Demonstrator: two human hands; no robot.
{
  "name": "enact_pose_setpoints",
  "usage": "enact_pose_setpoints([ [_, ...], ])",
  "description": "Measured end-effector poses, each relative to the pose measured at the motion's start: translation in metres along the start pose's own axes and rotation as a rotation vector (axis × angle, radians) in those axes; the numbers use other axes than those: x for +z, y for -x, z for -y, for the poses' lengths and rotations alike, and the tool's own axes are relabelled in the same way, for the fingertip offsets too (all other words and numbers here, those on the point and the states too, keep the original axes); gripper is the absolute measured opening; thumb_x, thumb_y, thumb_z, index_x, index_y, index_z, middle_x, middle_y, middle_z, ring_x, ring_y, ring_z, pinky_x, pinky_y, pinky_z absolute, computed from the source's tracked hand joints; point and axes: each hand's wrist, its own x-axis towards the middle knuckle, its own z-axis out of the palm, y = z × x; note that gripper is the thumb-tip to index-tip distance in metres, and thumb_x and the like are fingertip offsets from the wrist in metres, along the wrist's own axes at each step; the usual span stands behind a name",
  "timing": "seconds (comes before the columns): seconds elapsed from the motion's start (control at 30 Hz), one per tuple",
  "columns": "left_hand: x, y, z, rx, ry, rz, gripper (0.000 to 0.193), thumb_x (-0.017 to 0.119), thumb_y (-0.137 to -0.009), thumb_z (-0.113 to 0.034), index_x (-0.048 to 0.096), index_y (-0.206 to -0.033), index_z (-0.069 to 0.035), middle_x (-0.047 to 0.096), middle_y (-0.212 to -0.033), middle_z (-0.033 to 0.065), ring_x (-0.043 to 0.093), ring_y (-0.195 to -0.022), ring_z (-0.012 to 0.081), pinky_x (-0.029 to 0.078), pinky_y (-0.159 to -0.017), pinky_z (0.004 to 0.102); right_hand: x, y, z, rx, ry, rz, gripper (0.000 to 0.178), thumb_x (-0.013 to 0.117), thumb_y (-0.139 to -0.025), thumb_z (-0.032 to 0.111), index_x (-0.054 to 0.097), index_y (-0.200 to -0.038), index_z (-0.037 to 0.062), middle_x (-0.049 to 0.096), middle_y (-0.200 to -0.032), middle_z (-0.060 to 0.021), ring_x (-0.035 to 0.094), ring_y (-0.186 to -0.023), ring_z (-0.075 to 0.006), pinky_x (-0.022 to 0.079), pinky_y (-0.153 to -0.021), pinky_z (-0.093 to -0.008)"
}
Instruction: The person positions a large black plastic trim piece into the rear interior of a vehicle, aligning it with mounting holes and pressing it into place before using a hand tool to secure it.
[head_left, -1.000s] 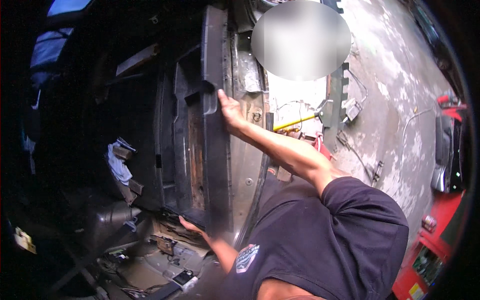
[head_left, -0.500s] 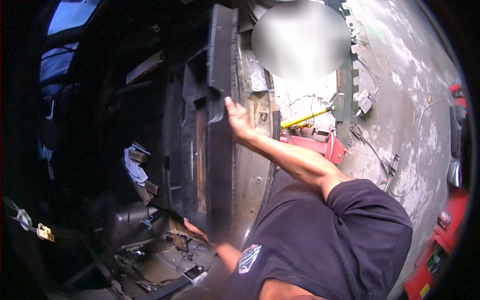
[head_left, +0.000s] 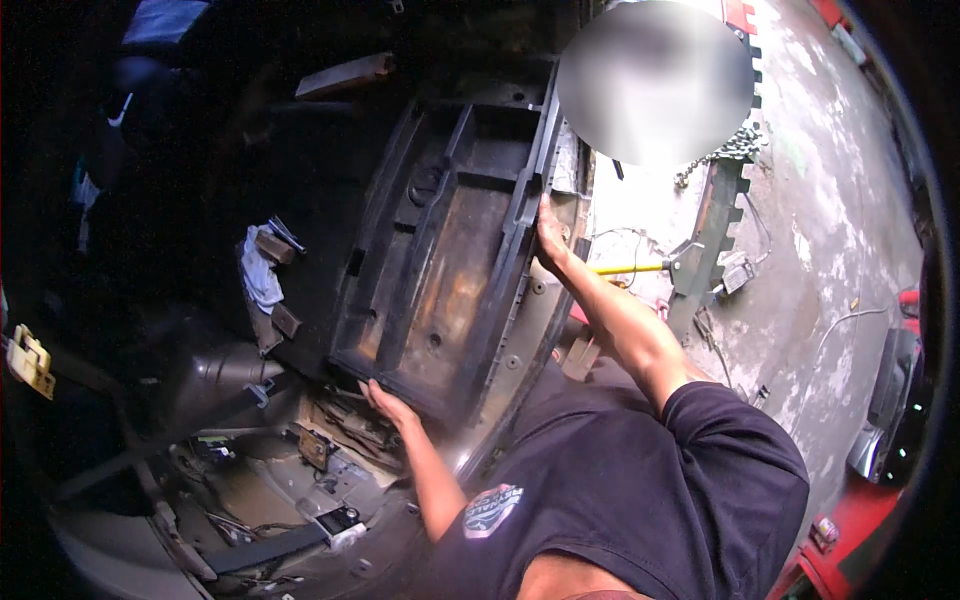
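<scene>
A long black plastic tray (head_left: 460, 270) with raised ribs and several compartments is held between my hands inside a dark vehicle interior. Its inner side faces up, dusty and brown-stained. My right hand (head_left: 550, 235) grips the right long edge, thumb along the rim. At the near end, my left hand (head_left: 392, 405) holds the lower edge with its thumb up against the rim. The fingers of both hands are partly hidden by the tray. A bare metal sill (head_left: 515, 340) runs beside the tray's right side.
Left of the tray lies a pale cloth (head_left: 260, 275) with brown blocks. Wires and a metal bracket (head_left: 315, 447) sit on the stripped vehicle floor near my left arm. Outside are a yellow bar (head_left: 630, 268), a chain (head_left: 738, 143) and concrete floor (head_left: 800, 240). A blurred oval hides part of the view.
The tray has turned from nearly edge-on to showing its open compartments. Both hands have kept hold, my right hand now further right in view with the tray's edge.
</scene>
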Motion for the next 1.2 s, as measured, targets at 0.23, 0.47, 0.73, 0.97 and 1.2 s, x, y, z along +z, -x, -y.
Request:
enact_pose_setpoints([
  [0.23,-0.004,0.017,-0.023,-0.225,-0.264,0.014,0.098,0.063,-0.093,-0.047,0.007,-0.158,0.000,0.016,-0.162,0.0268,0.030,-0.146,0.0364,0.027,-0.119,0.0439,0.012,0.057,0.074,0.262,0.173,0.323,0.075,0.048,-0.097,0.063,0.050,-0.141,0.0017,0.059,-0.133,-0.0160,0.055,-0.121,-0.0280,0.042,-0.103,-0.0401],
  [0.47,-0.006,0.028,-0.014,-0.054,-0.276,0.053,0.092,0.069,-0.092,-0.027,0.012,-0.157,0.002,0.021,-0.161,0.0239,0.029,-0.146,0.0341,0.025,-0.119,0.0437,0.008,0.073,0.109,0.170,0.404,0.411,0.067,0.068,-0.090,0.052,0.057,-0.131,0.0005,0.068,-0.110,-0.0132,0.062,-0.099,-0.0208,0.056,-0.074,-0.0389],
  [0.73,0.005,0.045,0.009,0.186,-0.599,-0.003,0.101,0.076,-0.084,-0.019,0.009,-0.156,0.003,0.027,-0.154,0.0347,0.031,-0.144,0.0424,0.026,-0.119,0.0431,-0.011,0.058,0.138,0.249,0.279,0.533,0.061,0.073,-0.091,0.034,0.046,-0.132,-0.0018,0.063,-0.113,-0.0166,0.065,-0.095,-0.0299,0.061,-0.063,-0.0447],
  [0.97,0.014,0.044,0.009,0.136,-0.664,-0.021,0.090,0.062,-0.088,-0.007,0.007,-0.159,-0.003,0.028,-0.156,0.0329,0.030,-0.145,0.0420,0.027,-0.119,0.0428,0.009,0.030,0.136,0.167,0.358,0.507,0.044,0.081,-0.084,0.031,0.062,-0.102,-0.0040,0.062,-0.105,-0.0205,0.067,-0.079,-0.0273,0.057,-0.058,-0.0434],
  [1.2,0.009,0.020,0.007,0.212,-0.615,-0.057,0.083,0.057,-0.083,0.004,0.016,-0.155,0.007,0.027,-0.155,0.0351,0.027,-0.147,0.0429,0.018,-0.123,0.0432,0.014,0.023,0.099,0.113,0.482,0.504,0.095,0.078,-0.083,0.045,0.031,-0.147,-0.0070,0.054,-0.134,-0.0314,0.062,-0.113,-0.0389,0.055,-0.085,-0.0453],
])
